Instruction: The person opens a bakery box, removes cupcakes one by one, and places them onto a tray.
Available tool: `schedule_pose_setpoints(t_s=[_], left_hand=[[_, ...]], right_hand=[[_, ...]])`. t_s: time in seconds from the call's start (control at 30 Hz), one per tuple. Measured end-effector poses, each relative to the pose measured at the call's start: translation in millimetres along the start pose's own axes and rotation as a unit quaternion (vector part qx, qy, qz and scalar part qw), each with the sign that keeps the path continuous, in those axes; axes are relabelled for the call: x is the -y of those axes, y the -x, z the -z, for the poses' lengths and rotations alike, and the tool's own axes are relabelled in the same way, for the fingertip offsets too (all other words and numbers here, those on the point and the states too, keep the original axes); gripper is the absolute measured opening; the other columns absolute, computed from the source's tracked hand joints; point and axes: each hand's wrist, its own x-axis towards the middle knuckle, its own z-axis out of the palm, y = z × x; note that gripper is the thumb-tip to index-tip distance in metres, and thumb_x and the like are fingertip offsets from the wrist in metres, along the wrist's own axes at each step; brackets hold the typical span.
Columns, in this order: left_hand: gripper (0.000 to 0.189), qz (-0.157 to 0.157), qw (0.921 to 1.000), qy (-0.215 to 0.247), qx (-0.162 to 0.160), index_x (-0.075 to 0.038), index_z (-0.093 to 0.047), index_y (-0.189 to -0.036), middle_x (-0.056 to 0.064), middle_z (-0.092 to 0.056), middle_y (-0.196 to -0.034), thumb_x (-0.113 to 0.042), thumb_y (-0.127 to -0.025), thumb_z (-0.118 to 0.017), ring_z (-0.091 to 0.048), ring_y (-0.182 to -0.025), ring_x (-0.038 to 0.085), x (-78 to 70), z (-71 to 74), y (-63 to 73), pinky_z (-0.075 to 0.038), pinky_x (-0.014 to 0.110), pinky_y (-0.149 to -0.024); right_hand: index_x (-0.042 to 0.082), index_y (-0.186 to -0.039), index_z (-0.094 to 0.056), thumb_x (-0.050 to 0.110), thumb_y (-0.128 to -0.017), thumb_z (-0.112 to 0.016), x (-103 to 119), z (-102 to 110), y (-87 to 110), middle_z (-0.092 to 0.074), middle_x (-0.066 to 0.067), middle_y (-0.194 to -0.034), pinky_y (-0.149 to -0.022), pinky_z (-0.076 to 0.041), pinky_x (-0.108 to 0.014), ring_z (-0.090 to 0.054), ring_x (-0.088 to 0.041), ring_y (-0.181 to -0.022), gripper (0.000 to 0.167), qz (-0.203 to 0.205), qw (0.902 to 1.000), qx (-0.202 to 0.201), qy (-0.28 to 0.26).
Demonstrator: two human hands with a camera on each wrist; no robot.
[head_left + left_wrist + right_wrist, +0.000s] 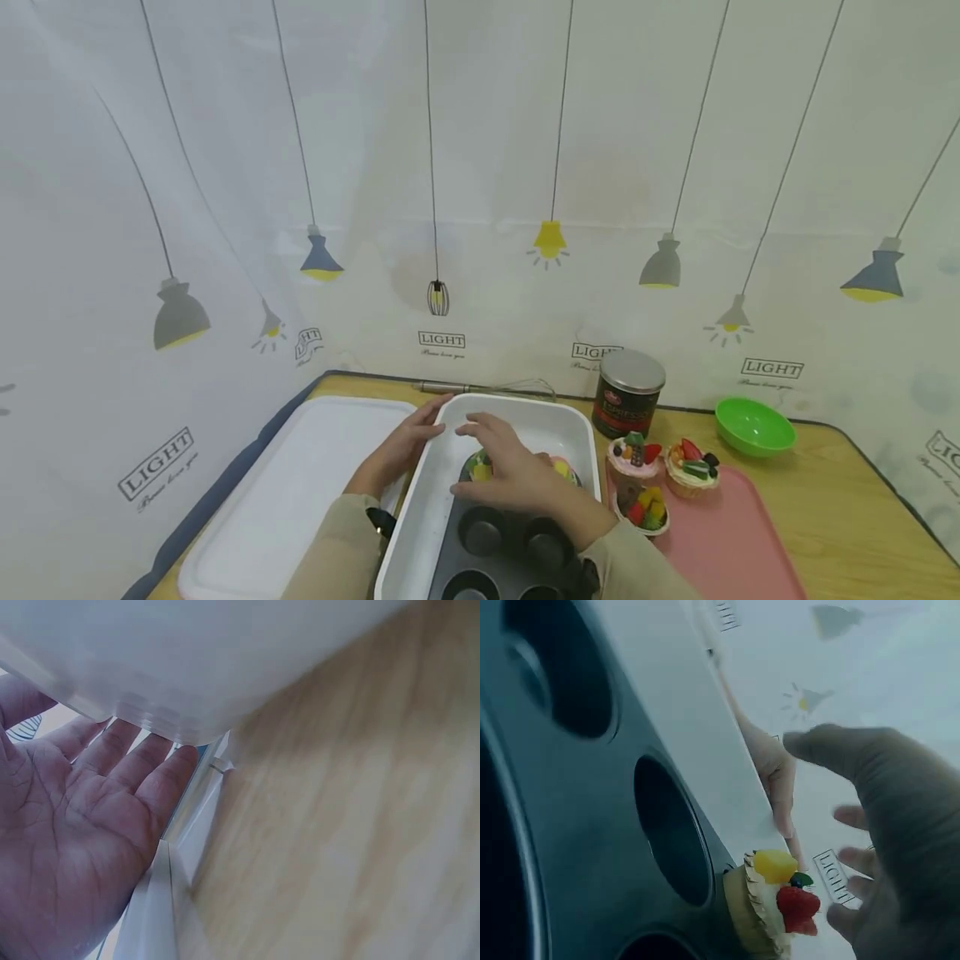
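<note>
My left hand (405, 446) grips the left wall of a deep white tray (408, 542) near its far corner. In the left wrist view its fingers (135, 761) reach the tray's outer side, palm facing the camera. Inside the tray lies a dark muffin tin (510, 521) with round cups. My right hand (517, 475) hovers over the tin's far end, fingers spread and holding nothing. Beneath it, partly hidden, a fruit-topped cupcake (480, 468) sits in the tin; the right wrist view shows a cupcake (757, 915) with red and yellow fruit there.
On the right, a pink tray (738, 533) bears three fruit cupcakes (692, 468). Behind it stand a dark espresso canister (628, 396) and a green bowl (753, 427). A whisk (480, 388) lies along the back edge. At the left is a flat white tray (300, 483).
</note>
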Motion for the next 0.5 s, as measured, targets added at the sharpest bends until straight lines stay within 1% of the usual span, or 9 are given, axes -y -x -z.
schedule_pose_setpoints(t_s=[0.07,0.13,0.17,0.23,0.3,0.4,0.5], left_hand=[[0.061,0.001,1.0,0.001,-0.006,-0.021,-0.026,-0.16,0.007,-0.029,-0.163,-0.022,-0.103,-0.049,-0.053,-0.129,0.031,-0.8,-0.7,0.0,-0.054,0.045,-0.093],[0.062,-0.001,1.0,0.005,-0.006,-0.019,-0.025,-0.16,0.009,-0.029,-0.163,-0.021,-0.103,-0.049,-0.054,-0.128,0.029,-1.5,-0.5,0.4,-0.054,0.045,-0.093],[0.062,0.0,0.9999,0.008,-0.007,-0.019,-0.025,-0.16,0.009,-0.029,-0.163,-0.02,-0.103,-0.049,-0.054,-0.128,0.029,-1.8,-0.2,0.8,-0.054,0.044,-0.094],[0.063,0.0,0.9999,0.013,-0.005,-0.017,-0.023,-0.161,0.011,-0.028,-0.163,-0.019,-0.103,-0.048,-0.054,-0.127,0.028,-1.7,0.4,1.7,-0.054,0.045,-0.094],[0.063,0.0,0.9998,0.018,0.0,-0.017,-0.023,-0.161,0.012,-0.026,-0.164,-0.018,-0.103,-0.047,-0.054,-0.128,0.028,-1.5,0.6,1.9,-0.053,0.045,-0.095],[0.061,0.0,0.9998,0.018,0.0,-0.019,-0.025,-0.16,0.011,-0.028,-0.163,-0.019,-0.104,-0.047,-0.053,-0.128,0.029,-1.1,-0.6,1.1,-0.053,0.045,-0.095],[0.06,0.0,0.9998,0.017,-0.003,-0.02,-0.026,-0.16,0.009,-0.03,-0.162,-0.02,-0.104,-0.047,-0.054,-0.128,0.028,-2.1,-2.2,0.4,-0.053,0.045,-0.095]], right_hand=[[0.007,-0.143,-0.048,0.043,-0.086,-0.077,-9,-3,-1.2,-0.036,-0.018,-0.155,-0.109,-0.036,-0.059,-0.032,-0.035,-0.143,0.074,-0.017,0.9993,-0.019,0.027],[0.005,-0.143,-0.048,0.045,-0.083,-0.079,-16,-7,-2.2,-0.042,-0.019,-0.151,-0.109,-0.038,-0.056,-0.038,-0.035,-0.139,0.078,-0.032,0.9978,-0.023,0.053],[0.004,-0.143,-0.048,0.048,-0.082,-0.08,-18,-9,-2.3,-0.044,-0.018,-0.149,-0.109,-0.039,-0.056,-0.041,-0.035,-0.137,0.082,-0.041,0.9967,-0.018,0.068],[0.002,-0.144,-0.046,0.052,-0.081,-0.079,-21,-12,-3.0,-0.049,-0.018,-0.146,-0.108,-0.041,-0.053,-0.045,-0.034,-0.134,0.087,-0.06,0.9939,0.005,0.092],[0.003,-0.145,-0.046,0.056,-0.081,-0.077,-22,-15,-2.8,-0.052,-0.016,-0.144,-0.104,-0.045,-0.052,-0.048,-0.032,-0.133,0.09,-0.082,0.9885,0.025,0.124],[0.003,-0.145,-0.047,0.053,-0.082,-0.076,-23,-16,-1.4,-0.054,-0.016,-0.142,-0.099,-0.049,-0.051,-0.052,-0.03,-0.128,0.086,-0.114,0.9798,0.03,0.162],[0.003,-0.144,-0.048,0.049,-0.084,-0.076,-21,-15,0.7,-0.054,-0.016,-0.14,-0.097,-0.05,-0.05,-0.053,-0.031,-0.126,0.081,-0.133,0.9711,0.027,0.196]])
